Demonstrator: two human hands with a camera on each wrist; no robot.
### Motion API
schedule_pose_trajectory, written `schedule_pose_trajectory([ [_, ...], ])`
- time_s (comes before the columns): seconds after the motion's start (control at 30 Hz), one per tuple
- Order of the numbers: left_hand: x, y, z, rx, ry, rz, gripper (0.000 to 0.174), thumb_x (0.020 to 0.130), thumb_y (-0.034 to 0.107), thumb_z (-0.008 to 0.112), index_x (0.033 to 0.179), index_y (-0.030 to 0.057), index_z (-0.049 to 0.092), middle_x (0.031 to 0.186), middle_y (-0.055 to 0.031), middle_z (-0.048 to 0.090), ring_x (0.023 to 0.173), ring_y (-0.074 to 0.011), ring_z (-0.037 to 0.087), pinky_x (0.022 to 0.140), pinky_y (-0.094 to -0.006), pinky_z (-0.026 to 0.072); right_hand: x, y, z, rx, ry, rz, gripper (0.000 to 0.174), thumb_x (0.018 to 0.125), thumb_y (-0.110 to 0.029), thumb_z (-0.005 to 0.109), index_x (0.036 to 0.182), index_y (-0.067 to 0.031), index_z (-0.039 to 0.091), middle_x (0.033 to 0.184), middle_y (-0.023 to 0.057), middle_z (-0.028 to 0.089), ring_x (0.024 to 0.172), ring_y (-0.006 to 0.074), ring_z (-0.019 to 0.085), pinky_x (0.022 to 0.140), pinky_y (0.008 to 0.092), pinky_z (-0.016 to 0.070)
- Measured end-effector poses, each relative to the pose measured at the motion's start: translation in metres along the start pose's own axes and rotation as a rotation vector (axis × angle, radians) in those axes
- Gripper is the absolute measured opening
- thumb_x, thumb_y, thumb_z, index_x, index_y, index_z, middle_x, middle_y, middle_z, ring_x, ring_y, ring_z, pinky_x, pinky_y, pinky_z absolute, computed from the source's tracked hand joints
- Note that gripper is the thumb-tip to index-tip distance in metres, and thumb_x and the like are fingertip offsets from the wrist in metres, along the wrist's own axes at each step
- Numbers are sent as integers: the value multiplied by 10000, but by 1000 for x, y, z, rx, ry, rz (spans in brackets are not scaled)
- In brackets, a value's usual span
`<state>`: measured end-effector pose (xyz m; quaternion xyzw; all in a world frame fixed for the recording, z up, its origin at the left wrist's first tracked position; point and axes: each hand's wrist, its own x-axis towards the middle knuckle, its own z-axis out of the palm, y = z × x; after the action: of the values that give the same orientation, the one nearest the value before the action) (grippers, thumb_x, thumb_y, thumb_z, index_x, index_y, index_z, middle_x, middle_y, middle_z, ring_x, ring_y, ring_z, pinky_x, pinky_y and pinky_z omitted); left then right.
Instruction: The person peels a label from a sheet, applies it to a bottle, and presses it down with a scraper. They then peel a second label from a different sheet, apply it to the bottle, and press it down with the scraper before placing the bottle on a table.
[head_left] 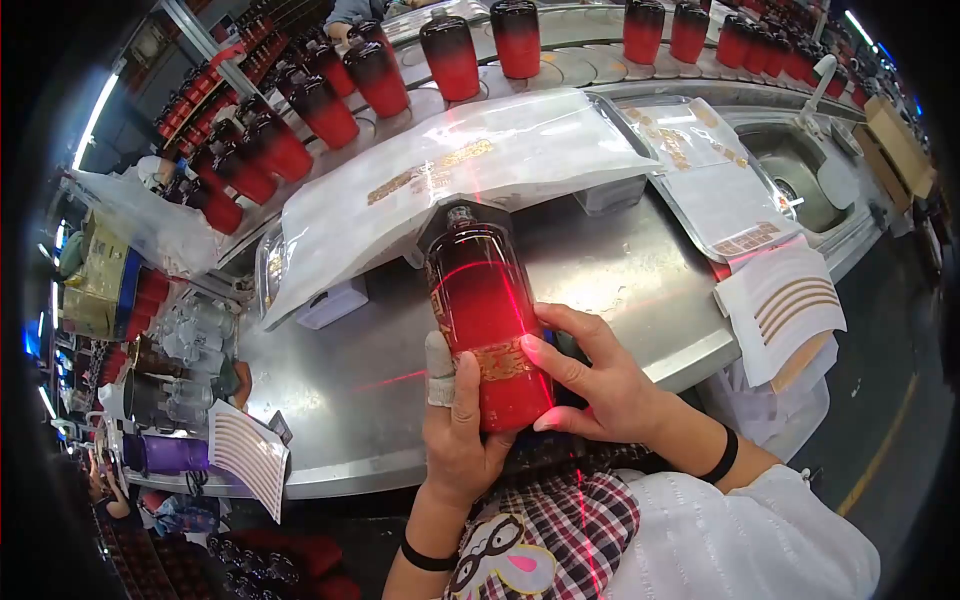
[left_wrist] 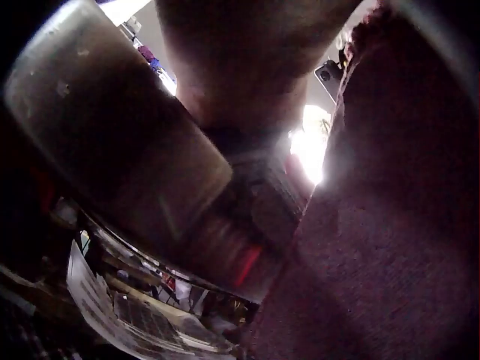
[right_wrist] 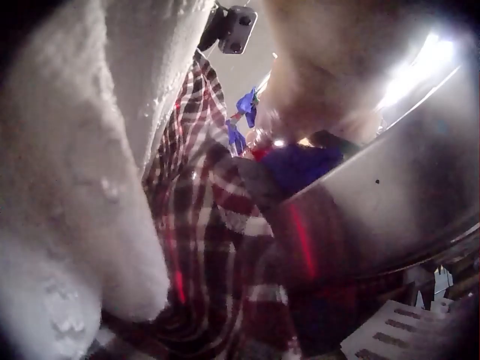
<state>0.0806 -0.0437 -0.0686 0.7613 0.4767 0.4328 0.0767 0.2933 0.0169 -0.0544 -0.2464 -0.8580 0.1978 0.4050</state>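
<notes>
Head view: red-and-black bottle [head_left: 482, 290], gold label [head_left: 500, 362]
Left hand [head_left: 462, 440]: clasped on bottle
Right hand [head_left: 606, 386]: fingers apart, touching label
Label writing: too small to read

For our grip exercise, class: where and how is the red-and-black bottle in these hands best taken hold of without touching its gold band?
Probably pinch the bottle by its narrow neck, coming from above. The neck points away from the person, clear of the gold band, while the left hand and right hand occupy the lower body.
</notes>
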Motion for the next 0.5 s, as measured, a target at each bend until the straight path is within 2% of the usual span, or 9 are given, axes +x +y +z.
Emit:
schedule_pose_trajectory([
  [0.27, 1, 1, -1, 22, 3, 5, 753, 900, 331, 702, 1468, -28, 361, 1516, -364, 268, 1384, -525, 331, 1081, -519, 395, 2, -2, 0, 15, 13, 18, 794, 798, -435, 752, 1428, -42, 471, 1426, 258, 417, 1262, 417, 471, 1057, 481, 403],
  [0.5, 3, 2, -1, 12, 16, 22, 756, 900, 329, 703, 1470, -27, 357, 1516, -366, 267, 1386, -521, 333, 1090, -516, 382, 2, -2, -1, -6, 5, 12, 803, 805, -459, 739, 1428, -31, 467, 1419, 259, 423, 1259, 415, 473, 1058, 480, 403],
])
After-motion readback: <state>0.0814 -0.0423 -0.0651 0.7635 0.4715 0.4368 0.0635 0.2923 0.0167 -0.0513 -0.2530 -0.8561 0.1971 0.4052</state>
